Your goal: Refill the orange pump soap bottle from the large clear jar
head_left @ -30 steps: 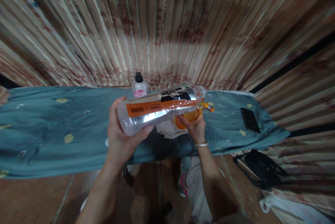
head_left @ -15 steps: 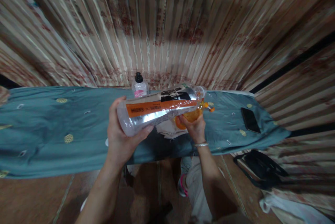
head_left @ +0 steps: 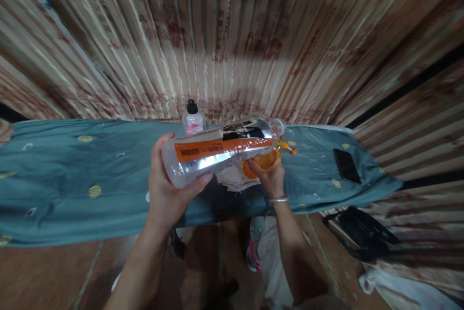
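Note:
My left hand [head_left: 166, 189] is wrapped round the base of a large clear plastic bottle [head_left: 224, 148] with an orange, black and silver label. The bottle lies almost level, its base lower left and its open neck [head_left: 278, 127] toward the right. My right hand [head_left: 270, 174], wearing a silver bracelet, grips an orange see-through container [head_left: 266, 159] just below that neck. Small orange and white parts [head_left: 290, 148] stick out at the container's right side. Its top is partly hidden, so I cannot tell whether the neck touches it or liquid flows.
A crumpled white cloth [head_left: 235, 178] lies under the bottle on the teal patterned tablecloth [head_left: 119, 179]. Behind stands a clear bottle with a black cap [head_left: 193, 117]. A dark phone [head_left: 347, 166] rests at the right. A pleated curtain [head_left: 217, 34] hangs behind; a black bag [head_left: 362, 232] is lower right.

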Motion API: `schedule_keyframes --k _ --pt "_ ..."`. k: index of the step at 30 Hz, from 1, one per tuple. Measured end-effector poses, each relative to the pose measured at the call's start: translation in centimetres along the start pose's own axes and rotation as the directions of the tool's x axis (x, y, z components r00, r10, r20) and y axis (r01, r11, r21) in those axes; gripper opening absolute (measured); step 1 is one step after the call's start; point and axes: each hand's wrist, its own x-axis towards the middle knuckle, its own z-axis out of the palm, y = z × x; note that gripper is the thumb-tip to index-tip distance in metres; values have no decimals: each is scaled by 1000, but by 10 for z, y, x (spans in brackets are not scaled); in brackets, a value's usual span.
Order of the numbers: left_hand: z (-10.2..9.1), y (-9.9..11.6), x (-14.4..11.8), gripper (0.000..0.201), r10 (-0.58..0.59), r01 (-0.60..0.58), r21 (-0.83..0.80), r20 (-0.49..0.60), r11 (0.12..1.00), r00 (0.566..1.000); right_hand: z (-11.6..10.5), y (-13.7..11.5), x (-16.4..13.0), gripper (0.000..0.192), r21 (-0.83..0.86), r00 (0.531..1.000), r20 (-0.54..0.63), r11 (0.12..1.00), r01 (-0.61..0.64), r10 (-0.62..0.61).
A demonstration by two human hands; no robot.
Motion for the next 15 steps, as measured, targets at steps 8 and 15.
schedule_keyframes --k 8,15 --pt "0 1 0 79 33 -32 32 -12 999 999 0 0 0 81 13 1000 2 1000 2 -2" --pt "0 -5 1 83 81 -81 14 -24 997 996 2 2 0 82 11 998 -35 999 47 -47"
